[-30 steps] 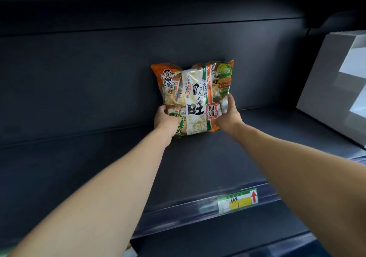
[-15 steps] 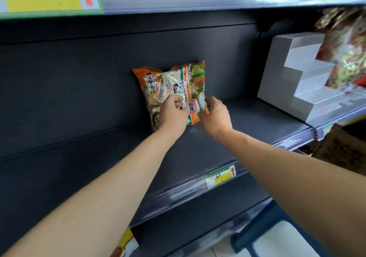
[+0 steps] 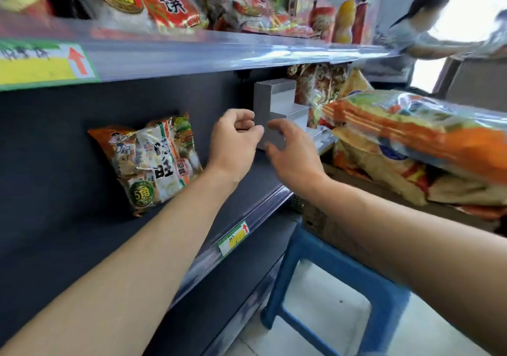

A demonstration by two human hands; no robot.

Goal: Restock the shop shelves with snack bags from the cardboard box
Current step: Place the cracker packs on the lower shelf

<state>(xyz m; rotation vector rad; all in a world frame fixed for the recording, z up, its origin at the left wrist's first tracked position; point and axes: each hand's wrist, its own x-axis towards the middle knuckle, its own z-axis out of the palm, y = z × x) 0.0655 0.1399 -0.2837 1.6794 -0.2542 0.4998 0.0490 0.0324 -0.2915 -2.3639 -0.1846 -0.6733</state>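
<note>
An orange and white snack bag leans upright against the dark back wall of the middle shelf. My left hand hovers to its right, fingers loosely curled and holding nothing. My right hand is beside it, fingers apart and empty. Both hands are clear of the bag. To the right, a cardboard box sits on a blue stool, with several orange snack bags piled on top.
The shelf above is packed with red snack bags. A grey stepped display stand stands at the shelf's right end, just behind my hands. A person leans over at the far right. Price tags mark the shelf rails.
Both hands have let go of the snack bag and drawn back to the right. The bag stays leaning on the shelf. My view has swung right, showing the box and stool.
</note>
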